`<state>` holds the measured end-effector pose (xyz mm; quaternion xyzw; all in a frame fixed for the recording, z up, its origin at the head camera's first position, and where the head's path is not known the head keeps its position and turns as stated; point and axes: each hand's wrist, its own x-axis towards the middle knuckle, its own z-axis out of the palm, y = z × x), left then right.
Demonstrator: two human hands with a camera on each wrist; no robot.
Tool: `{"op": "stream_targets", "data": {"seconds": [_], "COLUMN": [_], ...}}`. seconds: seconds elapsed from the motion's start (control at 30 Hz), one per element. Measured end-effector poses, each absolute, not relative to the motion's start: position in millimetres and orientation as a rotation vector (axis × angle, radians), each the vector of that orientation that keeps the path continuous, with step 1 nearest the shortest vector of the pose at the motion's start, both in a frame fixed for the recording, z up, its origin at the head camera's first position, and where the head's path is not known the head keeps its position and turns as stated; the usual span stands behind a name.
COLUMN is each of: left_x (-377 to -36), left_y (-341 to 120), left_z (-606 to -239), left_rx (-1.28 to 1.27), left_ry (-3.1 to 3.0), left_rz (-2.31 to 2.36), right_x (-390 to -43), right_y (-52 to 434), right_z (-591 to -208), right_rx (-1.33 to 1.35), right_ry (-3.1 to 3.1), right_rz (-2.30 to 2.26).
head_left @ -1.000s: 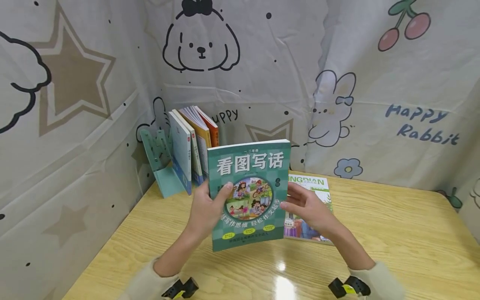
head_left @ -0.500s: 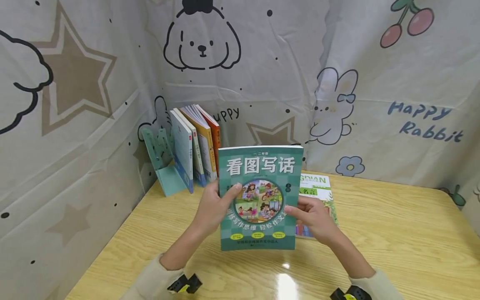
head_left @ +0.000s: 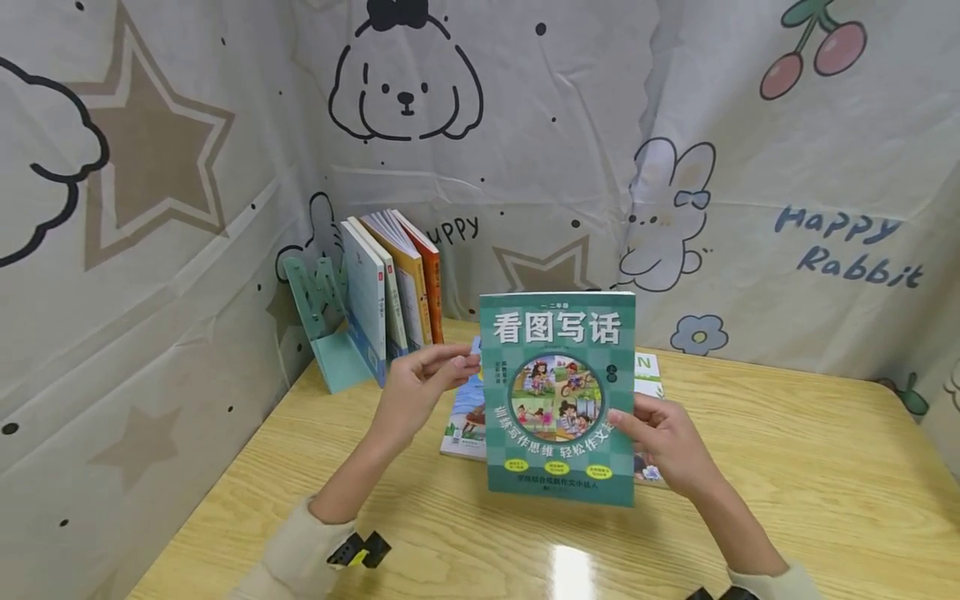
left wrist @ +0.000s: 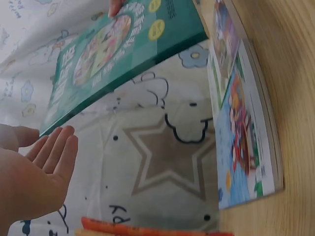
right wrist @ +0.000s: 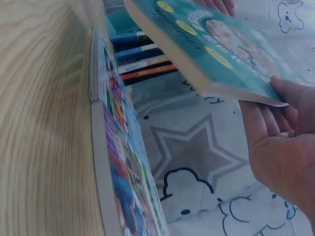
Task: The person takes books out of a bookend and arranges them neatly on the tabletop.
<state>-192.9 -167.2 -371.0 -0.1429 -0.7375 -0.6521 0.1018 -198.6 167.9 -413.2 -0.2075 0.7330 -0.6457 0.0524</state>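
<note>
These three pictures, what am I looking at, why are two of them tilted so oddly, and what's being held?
There is no machine here, only a person's two bare hands. The upright picture comes from a camera on the person's head; the two tilted ones come from cameras strapped to each wrist, so they turn with the arms.

The right hand holds a green book upright by its right edge, thumb on the cover. The left hand is beside the book's left edge, fingers straight, gripping nothing.

On the table, two books lie flat behind the green one. At the back, a row of books leans against a teal bookend. Cartoon-printed cloth hangs around the table.
</note>
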Motion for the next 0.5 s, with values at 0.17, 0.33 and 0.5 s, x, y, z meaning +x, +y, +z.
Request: {"op": "stream_targets", "data": {"seconds": [0.17, 0.33, 0.5], "left_x": [-205.7, -216.4, -221.8], "left_y": [-188.5, -213.6, -227.8], "left_z": [-375.9, -384.7, -390.8], "left_rx": [-0.355, -0.207, -0.121], "left_ry": [-2.16, -2.176, -2.097], "left_rz": [-1.838, -1.787, -1.819], "right_x": [-199.8, -203.0, -204.9], "right_y": [181.3, 199.7, 223.8], "right_z": [-416.9, -424.7, -427.3], "right_rx": [-0.488, -0.459, -0.408], "right_ry": [2.179, 2.077, 2.035], "right_rz": [-2.081, -2.192, -2.215]}}
